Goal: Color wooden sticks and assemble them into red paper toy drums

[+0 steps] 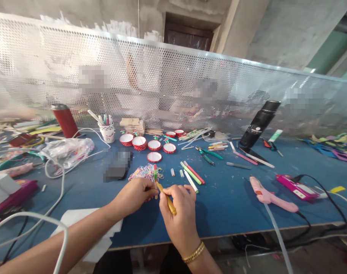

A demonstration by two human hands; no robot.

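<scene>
Pinched in my left hand (137, 194) is a small wooden stick (155, 173), held upright, its upper part coloured red and green. My right hand (179, 213) grips a yellow-gold marker (169, 203), its tip touching or very close to the stick. Just beyond lies a heap of pastel rubber bands (143, 172). To the right of my hands are a green marker (192, 173), a red marker (194, 173) and a white-bodied marker (191, 181). Two loose pen caps (172, 172) lie between the bands and those markers.
Several red-rimmed white discs (154, 156) sit behind the bands. A phone (118, 165), a paper cup of pens (106, 133) and white cables (59, 190) are at left. Pliers (205, 155), a pink glue gun (271, 196) and a tilted black bottle (259, 123) lie right. A perforated metal screen (167, 87) stands behind.
</scene>
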